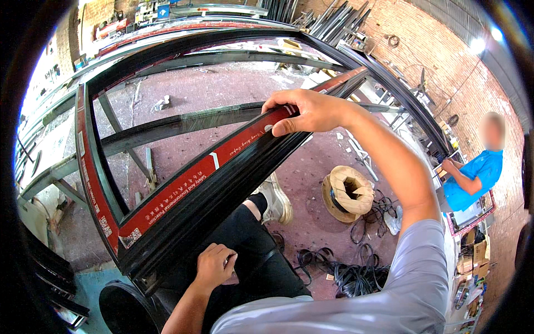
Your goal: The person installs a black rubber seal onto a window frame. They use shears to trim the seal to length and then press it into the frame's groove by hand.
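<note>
So, right hand (303, 111) pinches the red-taped black frame (233, 146), apparently steadying; left hand (214, 267) half-curled, 7 o'clock, contents unclear; shifting probably needs both.

i record one head-worn fisheye view, facing down and forward, close above the black frame (214, 192), its range reaching the far brick wall (428, 50).
</note>
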The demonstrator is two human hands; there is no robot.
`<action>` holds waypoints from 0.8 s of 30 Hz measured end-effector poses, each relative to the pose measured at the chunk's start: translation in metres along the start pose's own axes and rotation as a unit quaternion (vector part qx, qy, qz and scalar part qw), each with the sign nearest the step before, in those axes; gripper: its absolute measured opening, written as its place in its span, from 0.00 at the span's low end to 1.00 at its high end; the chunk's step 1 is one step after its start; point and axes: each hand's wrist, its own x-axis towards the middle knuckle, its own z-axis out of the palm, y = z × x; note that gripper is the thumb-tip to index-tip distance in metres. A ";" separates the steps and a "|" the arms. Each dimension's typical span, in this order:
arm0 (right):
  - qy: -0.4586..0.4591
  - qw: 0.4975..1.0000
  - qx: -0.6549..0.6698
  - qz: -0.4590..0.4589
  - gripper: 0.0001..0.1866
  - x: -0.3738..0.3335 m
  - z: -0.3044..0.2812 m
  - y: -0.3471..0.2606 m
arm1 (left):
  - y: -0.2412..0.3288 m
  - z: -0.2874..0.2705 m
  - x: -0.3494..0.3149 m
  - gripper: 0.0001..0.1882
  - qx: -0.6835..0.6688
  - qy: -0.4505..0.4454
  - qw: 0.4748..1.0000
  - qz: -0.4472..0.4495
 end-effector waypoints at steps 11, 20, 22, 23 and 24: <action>0.038 0.999 -0.026 0.024 0.41 0.006 0.019 -0.037 | -0.002 -0.003 -0.001 0.03 0.016 0.005 1.000 0.017; 0.090 0.988 -0.080 -0.093 0.38 0.012 0.043 -0.057 | -0.005 0.000 -0.003 0.03 0.018 0.022 0.999 0.031; 0.091 0.987 -0.091 -0.094 0.38 0.013 0.044 -0.064 | -0.006 0.002 -0.003 0.03 0.011 0.030 0.999 0.036; 0.095 0.987 -0.092 -0.089 0.38 0.014 0.044 -0.065 | -0.005 0.002 -0.003 0.03 0.015 0.028 0.999 0.032; 0.089 0.989 -0.086 -0.082 0.38 0.014 0.044 -0.066 | -0.005 0.002 -0.003 0.03 0.018 0.027 0.999 0.029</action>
